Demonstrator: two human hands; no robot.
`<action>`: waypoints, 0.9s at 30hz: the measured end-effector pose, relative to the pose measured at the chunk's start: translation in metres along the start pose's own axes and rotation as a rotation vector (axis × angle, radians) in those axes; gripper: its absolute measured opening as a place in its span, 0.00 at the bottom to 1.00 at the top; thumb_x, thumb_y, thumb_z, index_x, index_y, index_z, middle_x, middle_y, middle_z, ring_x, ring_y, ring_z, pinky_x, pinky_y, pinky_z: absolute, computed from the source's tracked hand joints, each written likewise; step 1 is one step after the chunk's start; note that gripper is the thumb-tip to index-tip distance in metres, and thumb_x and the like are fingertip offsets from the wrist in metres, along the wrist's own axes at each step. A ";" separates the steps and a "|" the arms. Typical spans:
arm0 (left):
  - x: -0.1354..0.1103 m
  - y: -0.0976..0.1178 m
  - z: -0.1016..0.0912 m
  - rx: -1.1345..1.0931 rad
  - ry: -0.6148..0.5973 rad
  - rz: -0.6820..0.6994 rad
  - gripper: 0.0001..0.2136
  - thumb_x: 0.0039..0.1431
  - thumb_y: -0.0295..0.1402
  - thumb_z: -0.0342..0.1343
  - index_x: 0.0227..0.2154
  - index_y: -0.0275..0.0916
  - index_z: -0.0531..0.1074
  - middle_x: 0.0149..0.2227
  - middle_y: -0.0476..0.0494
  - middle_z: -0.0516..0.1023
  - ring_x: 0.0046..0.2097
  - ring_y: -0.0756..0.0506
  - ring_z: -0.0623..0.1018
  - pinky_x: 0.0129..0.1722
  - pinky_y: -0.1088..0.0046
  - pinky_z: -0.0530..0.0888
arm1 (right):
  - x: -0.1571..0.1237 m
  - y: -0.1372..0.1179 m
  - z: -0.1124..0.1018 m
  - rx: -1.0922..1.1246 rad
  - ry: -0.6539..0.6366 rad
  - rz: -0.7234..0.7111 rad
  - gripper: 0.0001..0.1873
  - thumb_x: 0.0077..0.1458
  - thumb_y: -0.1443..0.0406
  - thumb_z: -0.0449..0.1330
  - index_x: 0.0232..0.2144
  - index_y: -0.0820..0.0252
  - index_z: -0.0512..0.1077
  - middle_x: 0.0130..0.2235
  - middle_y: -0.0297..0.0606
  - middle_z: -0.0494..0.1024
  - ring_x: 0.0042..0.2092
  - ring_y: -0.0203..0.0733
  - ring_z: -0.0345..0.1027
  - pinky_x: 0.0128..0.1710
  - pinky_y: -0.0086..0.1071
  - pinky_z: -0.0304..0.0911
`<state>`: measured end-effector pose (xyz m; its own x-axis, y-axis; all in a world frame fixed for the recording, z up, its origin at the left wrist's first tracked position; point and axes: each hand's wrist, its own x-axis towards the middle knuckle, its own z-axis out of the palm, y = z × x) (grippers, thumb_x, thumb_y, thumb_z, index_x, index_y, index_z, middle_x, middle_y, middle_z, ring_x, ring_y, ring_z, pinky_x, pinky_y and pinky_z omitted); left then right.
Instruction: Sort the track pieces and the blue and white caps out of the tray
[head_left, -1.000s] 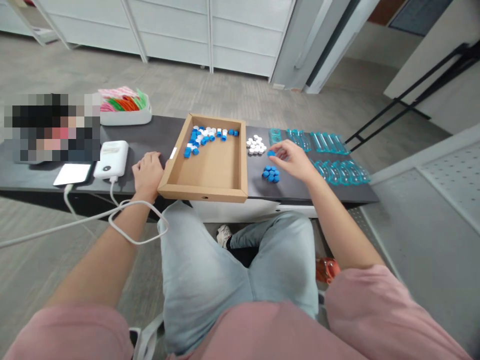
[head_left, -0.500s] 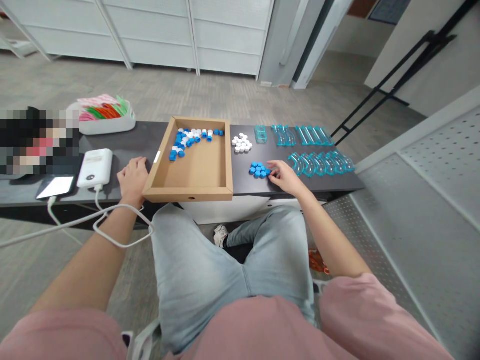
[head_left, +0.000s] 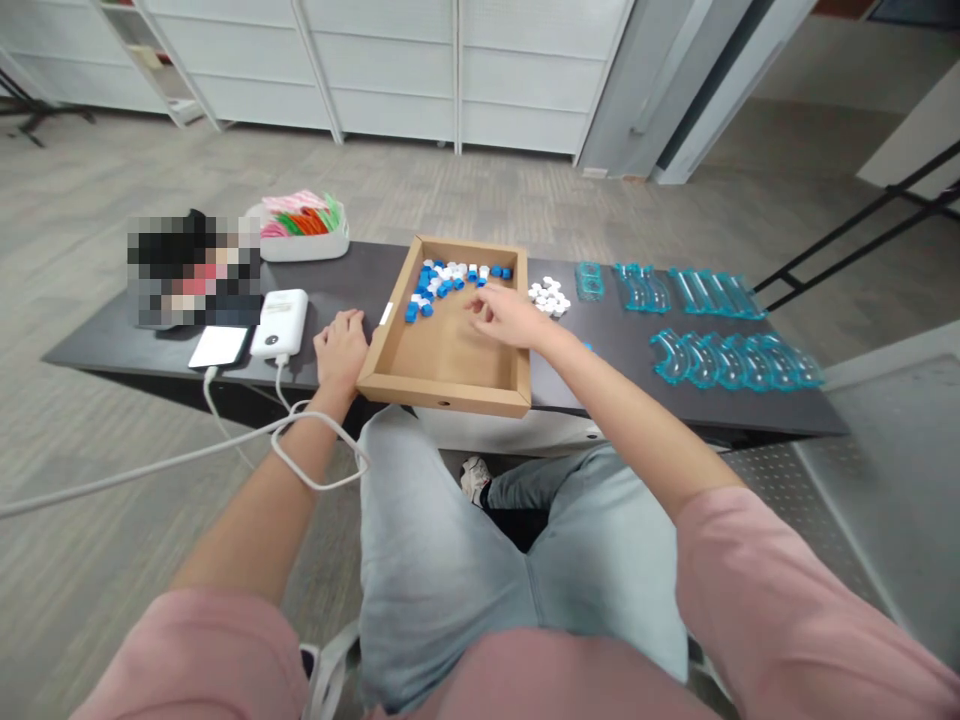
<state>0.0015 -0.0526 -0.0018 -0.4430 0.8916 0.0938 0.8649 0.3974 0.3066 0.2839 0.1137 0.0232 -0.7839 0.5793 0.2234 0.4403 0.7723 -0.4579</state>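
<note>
My right hand [head_left: 504,314] hovers over the open cardboard box [head_left: 448,392], its fingers slightly bent and apart, with nothing visible in them. Just beyond the fingertips, several small blue pieces [head_left: 420,300] and white pieces [head_left: 452,271] lie loose along the box's far and left sides. My left hand [head_left: 341,350] lies on the table beside the box's left wall, fingers loosely stretched and holding nothing. Right of the box is a cluster of white hexagonal pieces [head_left: 550,298]. My right forearm mostly hides the blue cluster there; only a bit of blue shows.
Clear teal plastic parts stand in rows on the dark table's right side: curved ones [head_left: 735,362], straight ones [head_left: 716,292] and a small squarish one [head_left: 589,281]. At left are a white power bank [head_left: 280,322] with a cable, a phone [head_left: 219,346] and a white basket [head_left: 307,246] of coloured strips.
My right hand has left the blue cluster on the table and moved left over the box. My left hand stays beside the box. The whole view has shifted left.
</note>
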 end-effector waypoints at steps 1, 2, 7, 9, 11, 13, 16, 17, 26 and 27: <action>0.000 0.001 0.000 0.003 0.001 -0.005 0.29 0.80 0.32 0.45 0.78 0.40 0.72 0.81 0.26 0.71 0.81 0.30 0.70 0.80 0.46 0.64 | 0.024 -0.005 0.011 -0.036 -0.046 0.001 0.13 0.67 0.66 0.66 0.52 0.60 0.80 0.54 0.48 0.85 0.51 0.52 0.79 0.58 0.41 0.72; 0.000 0.001 0.001 0.006 0.005 -0.007 0.29 0.80 0.32 0.45 0.78 0.40 0.72 0.81 0.26 0.71 0.81 0.31 0.70 0.81 0.47 0.64 | 0.046 -0.009 0.022 -0.075 -0.086 0.016 0.12 0.67 0.65 0.68 0.52 0.60 0.80 0.53 0.49 0.86 0.53 0.54 0.79 0.58 0.41 0.72; 0.000 0.002 0.001 0.009 0.026 -0.006 0.29 0.80 0.30 0.45 0.77 0.39 0.73 0.80 0.26 0.72 0.80 0.32 0.72 0.80 0.48 0.64 | 0.101 -0.025 0.053 -0.217 -0.192 0.139 0.09 0.69 0.62 0.69 0.48 0.61 0.80 0.51 0.52 0.88 0.51 0.57 0.80 0.50 0.40 0.72; 0.000 0.001 0.001 0.006 0.023 -0.006 0.29 0.80 0.30 0.45 0.77 0.38 0.73 0.80 0.26 0.72 0.80 0.32 0.72 0.80 0.49 0.64 | 0.098 -0.029 0.053 -0.205 -0.192 0.135 0.09 0.67 0.65 0.70 0.48 0.61 0.80 0.51 0.51 0.88 0.51 0.56 0.81 0.48 0.39 0.71; 0.000 0.001 0.001 0.005 0.019 -0.008 0.28 0.80 0.31 0.46 0.77 0.39 0.73 0.80 0.26 0.72 0.80 0.32 0.72 0.80 0.49 0.64 | 0.086 -0.030 0.046 -0.128 -0.176 0.101 0.13 0.63 0.68 0.70 0.50 0.61 0.80 0.50 0.48 0.89 0.49 0.54 0.82 0.48 0.38 0.71; 0.000 0.001 0.001 0.000 0.015 -0.009 0.28 0.80 0.31 0.46 0.77 0.40 0.73 0.80 0.27 0.72 0.80 0.31 0.72 0.80 0.48 0.64 | 0.066 -0.027 0.030 -0.008 -0.137 0.059 0.16 0.61 0.70 0.68 0.52 0.61 0.80 0.50 0.45 0.89 0.46 0.50 0.82 0.48 0.37 0.72; -0.001 0.002 -0.001 -0.002 -0.006 -0.008 0.29 0.79 0.32 0.43 0.78 0.38 0.72 0.81 0.26 0.70 0.81 0.30 0.70 0.80 0.47 0.63 | 0.022 -0.013 -0.008 0.112 -0.024 0.042 0.17 0.63 0.68 0.67 0.53 0.60 0.81 0.48 0.42 0.89 0.42 0.47 0.82 0.48 0.37 0.73; -0.001 0.002 -0.002 0.000 -0.009 -0.005 0.30 0.79 0.32 0.42 0.78 0.37 0.71 0.81 0.25 0.70 0.81 0.30 0.70 0.81 0.46 0.63 | 0.003 -0.006 -0.024 0.116 0.024 0.051 0.16 0.64 0.67 0.67 0.53 0.59 0.82 0.47 0.41 0.89 0.42 0.46 0.82 0.48 0.38 0.74; 0.000 -0.002 -0.003 -0.032 -0.035 0.003 0.30 0.78 0.31 0.39 0.77 0.34 0.69 0.81 0.23 0.69 0.79 0.28 0.70 0.79 0.41 0.63 | -0.190 0.069 -0.125 -0.056 0.178 0.377 0.17 0.59 0.64 0.72 0.51 0.55 0.84 0.46 0.43 0.91 0.40 0.49 0.85 0.49 0.44 0.81; 0.000 -0.002 -0.003 -0.032 -0.033 0.002 0.30 0.78 0.32 0.39 0.77 0.34 0.69 0.81 0.23 0.69 0.79 0.28 0.70 0.79 0.41 0.63 | -0.204 0.073 -0.124 -0.070 0.165 0.415 0.17 0.58 0.66 0.72 0.50 0.55 0.84 0.45 0.43 0.91 0.41 0.50 0.86 0.49 0.44 0.82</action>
<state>-0.0005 -0.0543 0.0010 -0.4329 0.8992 0.0637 0.8576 0.3891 0.3363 0.5301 0.0847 0.0506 -0.4569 0.8732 0.1694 0.7357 0.4780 -0.4798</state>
